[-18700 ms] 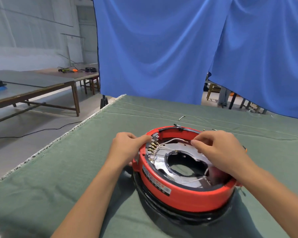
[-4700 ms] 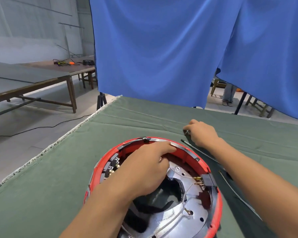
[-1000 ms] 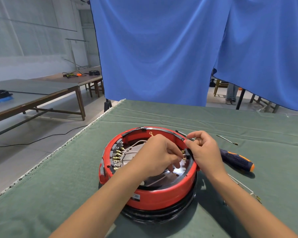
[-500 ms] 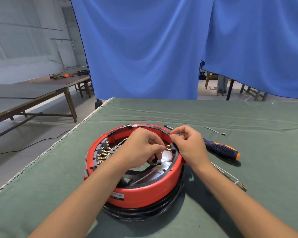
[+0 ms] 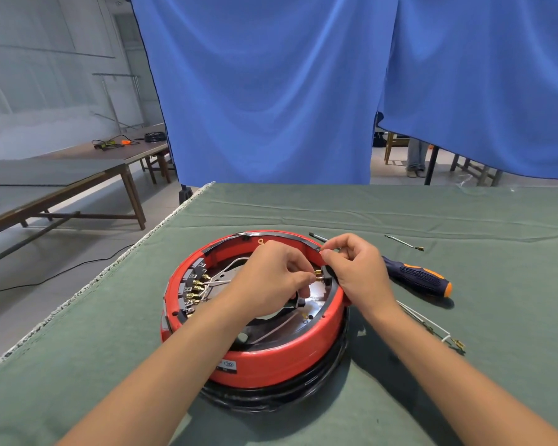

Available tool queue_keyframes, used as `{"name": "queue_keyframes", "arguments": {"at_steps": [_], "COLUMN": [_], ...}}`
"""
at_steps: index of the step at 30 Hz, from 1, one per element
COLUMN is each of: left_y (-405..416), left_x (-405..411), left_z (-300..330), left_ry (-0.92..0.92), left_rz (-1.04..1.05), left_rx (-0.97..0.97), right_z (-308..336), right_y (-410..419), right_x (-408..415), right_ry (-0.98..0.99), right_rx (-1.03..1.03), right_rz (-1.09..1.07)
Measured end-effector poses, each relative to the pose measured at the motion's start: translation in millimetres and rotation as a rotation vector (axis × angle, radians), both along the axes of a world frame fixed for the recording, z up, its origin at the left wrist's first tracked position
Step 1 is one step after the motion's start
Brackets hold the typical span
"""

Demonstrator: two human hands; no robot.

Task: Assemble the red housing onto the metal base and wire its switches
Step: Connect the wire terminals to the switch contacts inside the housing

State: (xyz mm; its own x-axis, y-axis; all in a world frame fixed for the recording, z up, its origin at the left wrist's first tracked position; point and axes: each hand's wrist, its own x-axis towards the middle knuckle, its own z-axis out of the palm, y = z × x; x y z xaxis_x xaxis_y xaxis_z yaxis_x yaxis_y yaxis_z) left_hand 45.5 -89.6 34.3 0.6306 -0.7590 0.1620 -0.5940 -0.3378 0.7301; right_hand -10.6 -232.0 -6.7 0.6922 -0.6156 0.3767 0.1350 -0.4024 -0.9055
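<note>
The red housing (image 5: 271, 358) sits on the green-covered table (image 5: 78, 365), with the shiny metal base (image 5: 313, 304) inside it and a black ring beneath. Brass terminals (image 5: 194, 289) with white wires line the left inner wall. My left hand (image 5: 271, 275) reaches over the housing and pinches a brass wire connector (image 5: 318, 275) at the right inner wall. My right hand (image 5: 358, 268) grips the black switch block (image 5: 327, 274) there, thumb and fingers curled on it.
A screwdriver (image 5: 416, 278) with a dark blue and orange handle lies right of the housing. A loose white wire (image 5: 429, 325) lies near my right forearm, a short wire (image 5: 403, 243) farther back. Blue curtains hang behind; the table's left edge drops to the floor.
Over the last second both hands stayed at the right-wall switch, the left pinching the connector against it. The view shifted slightly; the housing has not moved on the table.
</note>
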Motion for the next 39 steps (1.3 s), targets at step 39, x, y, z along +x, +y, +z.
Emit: {"name": "queue_keyframes", "arguments": {"at_steps": [39], "left_y": [-3], "left_x": [-12], "left_z": [4], "left_ry": [-0.290], "left_rz": [0.075], "left_rx": [0.148], "right_z": [0], "right_y": [4], "right_x": [-2], "right_ry": [0.016], "right_rx": [0.012], "right_rz": [0.005]}}
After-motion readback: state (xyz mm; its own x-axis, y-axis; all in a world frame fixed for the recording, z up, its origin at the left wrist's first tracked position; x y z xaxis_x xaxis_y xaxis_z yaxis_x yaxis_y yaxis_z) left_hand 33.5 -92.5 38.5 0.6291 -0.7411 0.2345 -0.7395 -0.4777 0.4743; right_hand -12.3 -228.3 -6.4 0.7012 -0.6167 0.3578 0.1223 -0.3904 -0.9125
